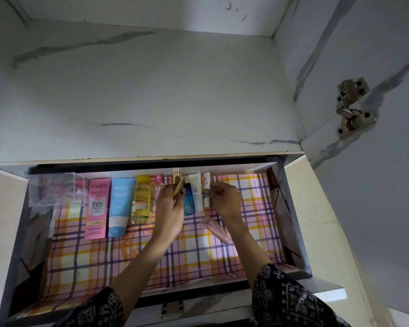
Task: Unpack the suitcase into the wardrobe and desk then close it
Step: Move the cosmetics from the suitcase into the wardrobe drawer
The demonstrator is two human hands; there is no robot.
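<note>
An open drawer (295, 223) lined with pink, yellow and purple checked paper holds a row of toiletries along its back. From left: a pink box (97, 208), a blue tube (119, 206), a yellow bottle (141, 199), a small pink-capped bottle (159, 187), a blue item (189, 204), a white-green tube (196, 192) and a thin white tube (207, 185). My left hand (170, 208) grips a slim gold item (178, 188) over the row. My right hand (224, 199) pinches the thin white tube. A pink tube (216, 230) lies loose beneath my right wrist.
A clear plastic box (54, 190) with small items stands in the drawer's back left corner. Above the drawer is a white marbled shelf (139, 90). An open wardrobe door (376, 161) with a metal hinge (351, 107) stands at the right.
</note>
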